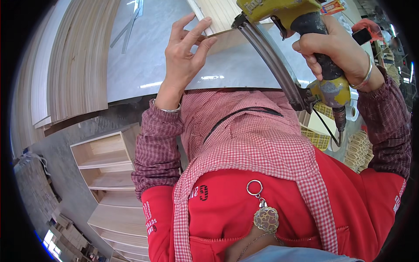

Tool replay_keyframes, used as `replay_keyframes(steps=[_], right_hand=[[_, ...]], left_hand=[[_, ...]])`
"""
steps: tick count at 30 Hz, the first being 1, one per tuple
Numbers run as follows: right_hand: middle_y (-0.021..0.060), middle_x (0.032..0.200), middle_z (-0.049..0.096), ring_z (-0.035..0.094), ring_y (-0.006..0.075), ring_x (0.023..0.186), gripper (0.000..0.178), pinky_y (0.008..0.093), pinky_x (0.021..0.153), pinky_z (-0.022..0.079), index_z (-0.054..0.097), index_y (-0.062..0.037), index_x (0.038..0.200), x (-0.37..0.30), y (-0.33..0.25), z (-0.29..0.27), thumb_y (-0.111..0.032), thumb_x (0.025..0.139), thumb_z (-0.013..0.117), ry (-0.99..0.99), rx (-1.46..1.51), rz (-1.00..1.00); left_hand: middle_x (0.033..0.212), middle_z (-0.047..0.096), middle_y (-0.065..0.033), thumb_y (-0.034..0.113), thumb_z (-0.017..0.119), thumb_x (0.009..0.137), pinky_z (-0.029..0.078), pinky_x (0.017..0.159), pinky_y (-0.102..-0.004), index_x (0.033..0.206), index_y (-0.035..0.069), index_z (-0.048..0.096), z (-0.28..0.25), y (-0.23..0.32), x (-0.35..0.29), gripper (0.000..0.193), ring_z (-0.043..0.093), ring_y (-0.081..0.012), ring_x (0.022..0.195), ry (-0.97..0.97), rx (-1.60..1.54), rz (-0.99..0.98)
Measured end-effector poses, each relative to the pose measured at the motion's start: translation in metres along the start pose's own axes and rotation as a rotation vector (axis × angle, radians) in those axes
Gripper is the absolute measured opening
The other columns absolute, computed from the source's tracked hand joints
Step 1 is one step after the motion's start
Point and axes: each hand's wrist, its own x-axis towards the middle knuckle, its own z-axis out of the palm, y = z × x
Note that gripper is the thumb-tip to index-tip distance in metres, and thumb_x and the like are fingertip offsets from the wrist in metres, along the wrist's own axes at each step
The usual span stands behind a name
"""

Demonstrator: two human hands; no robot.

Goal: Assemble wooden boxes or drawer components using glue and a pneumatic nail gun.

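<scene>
My right hand (339, 49) is wrapped around the black grip of a worn yellow nail gun (279, 9). The gun's long dark magazine (273, 59) slants down to the right, and a hose fitting shows under the handle. At the top centre, the nail gun's front end is beside a pale wooden piece (224, 14). My left hand (185, 54) holds that piece at its near left corner, with thumb and fingertips bent around the edge. The piece's far part is cut off by the frame.
The wood rests on a shiny grey-white worktable (139, 65). A metal square (128, 32) lies at its far left. Stacked wooden boards (80, 61) stand along the left side. Wooden shelf boxes (107, 150) are on the floor at lower left; a yellow crate (316, 139) is at right.
</scene>
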Motion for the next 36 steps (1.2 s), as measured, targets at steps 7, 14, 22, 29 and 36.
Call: replay_keyframes(steps=[7,14,22,29,36], right_hand=[[0.0013,0.051,0.051,0.046,0.0087,0.036,0.024,0.0192,0.037,0.039,0.054,0.0046,0.092,0.0,-0.002,0.0,-0.012,0.077,0.061,0.023,-0.022,-0.013],[0.0033,0.051,0.054,0.047,0.0088,0.037,0.017,0.0198,0.038,0.041,0.056,0.0019,0.074,-0.004,-0.004,0.001,-0.014,0.073,0.062,0.106,-0.087,-0.057],[0.004,0.05,0.054,0.048,0.0095,0.037,0.017,0.02,0.038,0.041,0.057,0.0008,0.067,-0.002,-0.013,-0.001,-0.014,0.072,0.063,0.061,-0.113,-0.075],[0.0043,0.049,0.054,0.048,0.0103,0.036,0.017,0.0201,0.038,0.041,0.058,0.0007,0.065,-0.002,-0.029,0.011,-0.014,0.072,0.063,0.027,-0.151,-0.075],[0.0042,0.049,0.054,0.048,0.0105,0.037,0.016,0.0209,0.038,0.041,0.058,0.0003,0.064,-0.001,-0.036,0.016,-0.013,0.071,0.062,0.016,-0.182,-0.053]], left_hand=[[0.129,0.048,-0.0075,0.008,0.075,0.074,0.052,0.072,-0.0223,0.112,0.013,0.067,0.0,-0.003,0.002,0.039,0.057,-0.0132,0.087,-0.007,0.048,-0.01],[0.127,0.055,-0.0009,0.013,0.074,0.074,0.044,0.093,-0.0279,0.115,0.018,0.066,-0.007,-0.01,0.008,0.042,0.052,-0.0174,0.112,-0.036,0.207,0.126],[0.122,0.061,0.0068,0.026,0.076,0.07,0.04,0.092,-0.0286,0.111,0.024,0.067,0.0,-0.018,0.01,0.041,0.053,-0.0153,0.109,0.019,0.304,0.176],[0.122,0.06,0.0104,0.028,0.078,0.066,0.04,0.089,-0.0268,0.11,0.025,0.067,0.002,-0.022,0.014,0.045,0.054,-0.0127,0.105,0.059,0.289,0.214],[0.122,0.06,0.0114,0.028,0.078,0.065,0.04,0.088,-0.0264,0.111,0.027,0.067,0.003,-0.024,0.015,0.047,0.054,-0.012,0.102,0.091,0.271,0.228]])
